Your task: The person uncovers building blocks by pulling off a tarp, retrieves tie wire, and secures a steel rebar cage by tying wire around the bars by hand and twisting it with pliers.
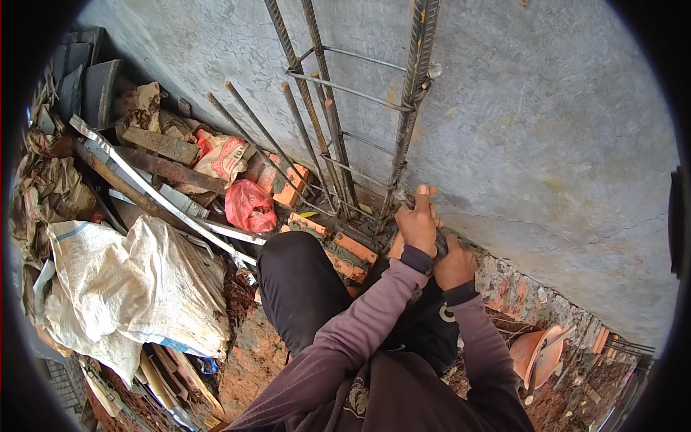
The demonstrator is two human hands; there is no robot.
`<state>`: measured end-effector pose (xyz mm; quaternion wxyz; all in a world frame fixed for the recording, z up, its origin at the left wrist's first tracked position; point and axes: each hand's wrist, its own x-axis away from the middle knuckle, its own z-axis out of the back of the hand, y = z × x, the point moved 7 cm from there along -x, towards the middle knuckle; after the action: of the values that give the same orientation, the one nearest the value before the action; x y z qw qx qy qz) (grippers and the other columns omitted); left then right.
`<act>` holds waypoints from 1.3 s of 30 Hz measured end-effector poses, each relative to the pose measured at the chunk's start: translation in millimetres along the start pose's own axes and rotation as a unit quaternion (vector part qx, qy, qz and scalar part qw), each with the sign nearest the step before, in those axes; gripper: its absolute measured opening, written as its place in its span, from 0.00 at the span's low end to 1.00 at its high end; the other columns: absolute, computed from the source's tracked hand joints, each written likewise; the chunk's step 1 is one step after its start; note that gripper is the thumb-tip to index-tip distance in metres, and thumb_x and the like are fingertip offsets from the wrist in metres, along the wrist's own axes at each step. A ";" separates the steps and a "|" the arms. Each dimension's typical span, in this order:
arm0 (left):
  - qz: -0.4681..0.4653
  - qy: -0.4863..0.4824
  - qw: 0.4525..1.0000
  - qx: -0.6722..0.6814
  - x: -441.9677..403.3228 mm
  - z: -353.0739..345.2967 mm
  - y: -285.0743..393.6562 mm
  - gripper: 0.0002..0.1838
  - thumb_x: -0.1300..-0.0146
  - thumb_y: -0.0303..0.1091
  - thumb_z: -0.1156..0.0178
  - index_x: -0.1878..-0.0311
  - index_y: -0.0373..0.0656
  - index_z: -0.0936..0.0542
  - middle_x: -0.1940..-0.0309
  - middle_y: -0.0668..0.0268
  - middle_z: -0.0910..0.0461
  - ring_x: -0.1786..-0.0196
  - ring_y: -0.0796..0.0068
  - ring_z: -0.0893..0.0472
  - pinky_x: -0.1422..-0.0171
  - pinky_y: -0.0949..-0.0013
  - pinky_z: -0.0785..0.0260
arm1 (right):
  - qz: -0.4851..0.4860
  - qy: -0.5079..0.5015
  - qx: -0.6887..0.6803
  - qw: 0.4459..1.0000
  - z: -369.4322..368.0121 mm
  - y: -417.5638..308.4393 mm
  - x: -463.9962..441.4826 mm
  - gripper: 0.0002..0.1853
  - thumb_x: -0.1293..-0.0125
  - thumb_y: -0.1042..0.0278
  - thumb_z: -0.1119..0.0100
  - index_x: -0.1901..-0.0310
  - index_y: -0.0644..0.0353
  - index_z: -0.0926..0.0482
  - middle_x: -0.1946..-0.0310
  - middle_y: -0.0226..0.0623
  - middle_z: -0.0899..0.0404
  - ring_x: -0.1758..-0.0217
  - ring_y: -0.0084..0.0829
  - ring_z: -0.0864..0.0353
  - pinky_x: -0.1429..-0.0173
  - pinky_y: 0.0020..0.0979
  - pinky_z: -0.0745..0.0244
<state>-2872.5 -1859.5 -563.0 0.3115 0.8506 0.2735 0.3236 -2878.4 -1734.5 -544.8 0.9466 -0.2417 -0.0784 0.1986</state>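
Note:
My left hand (417, 225) is closed low against the wall, its thumb pointing up, close to the foot of the nearest rebar column (410, 93). Just below and to the right, my right hand (455, 265) is curled shut. Between the two hands shows a dark grey object (440, 246); most of it is covered by fingers, so its kind is unclear. Whatever my left hand grips is hidden too. Thin wire-like stirrups (353, 90) cross between the upright bars. Orange bricks (355, 248) with grey mortar lie in front of my knee.
A grey plastered wall (533, 129) rises ahead. Short rebar stubs (252, 119) lean at the left. Near them are a red plastic bag (250, 207), a metal strip (155, 193) and a white sack (144, 281). An orange bowl-shaped thing (536, 356) sits at lower right.

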 end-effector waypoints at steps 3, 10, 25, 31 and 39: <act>-0.019 0.014 0.994 -0.109 -1.9 2.4 1.5 0.22 0.32 0.48 0.39 0.52 0.35 0.19 0.79 0.69 0.27 0.79 0.79 0.29 0.73 0.70 0.32 | 0.026 -0.070 -0.073 0.995 -21.5 18.6 -17.3 0.16 0.47 0.62 0.32 0.63 0.65 0.23 0.64 0.57 0.19 0.60 0.61 0.20 0.55 0.51 0.25; 0.059 -0.286 0.950 0.109 -0.9 -3.4 -0.1 0.30 0.33 0.51 0.39 0.39 0.36 0.27 0.77 0.70 0.26 0.78 0.79 0.28 0.66 0.70 0.29 | -0.101 -0.420 -0.370 0.823 -50.1 24.6 -0.6 0.14 0.44 0.65 0.30 0.67 0.68 0.21 0.77 0.47 0.19 0.78 0.41 0.20 0.72 0.37 0.27; -0.084 0.012 0.988 -0.128 25.9 14.7 27.4 0.23 0.35 0.45 0.35 0.49 0.33 0.22 0.67 0.63 0.18 0.72 0.76 0.19 0.71 0.75 0.31 | -0.002 -0.426 -0.437 0.792 -53.3 17.5 -2.6 0.10 0.42 0.70 0.35 0.62 0.65 0.22 0.77 0.46 0.21 0.74 0.46 0.18 0.71 0.44 0.25; 0.058 -0.043 0.994 -0.077 14.4 50.4 -2.8 0.21 0.32 0.49 0.41 0.58 0.36 0.21 0.79 0.73 0.29 0.78 0.81 0.30 0.73 0.73 0.34 | -0.086 -0.554 -0.487 0.670 -77.4 4.8 34.5 0.11 0.41 0.67 0.34 0.62 0.66 0.22 0.74 0.40 0.20 0.73 0.36 0.19 0.69 0.36 0.24; -0.021 -0.183 0.982 -0.042 84.0 14.8 16.4 0.24 0.29 0.52 0.45 0.64 0.35 0.21 0.83 0.74 0.35 0.79 0.82 0.34 0.70 0.72 0.33 | 0.115 -0.191 -0.446 0.867 -24.2 24.1 76.0 0.28 0.46 0.73 0.28 0.43 0.67 0.29 0.54 0.36 0.21 0.53 0.27 0.20 0.51 0.31 0.22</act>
<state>-2803.8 -1819.5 -528.2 0.3982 0.8756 0.2164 0.1673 -2811.6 -1694.0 -573.7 0.6751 -0.6027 -0.3096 0.2918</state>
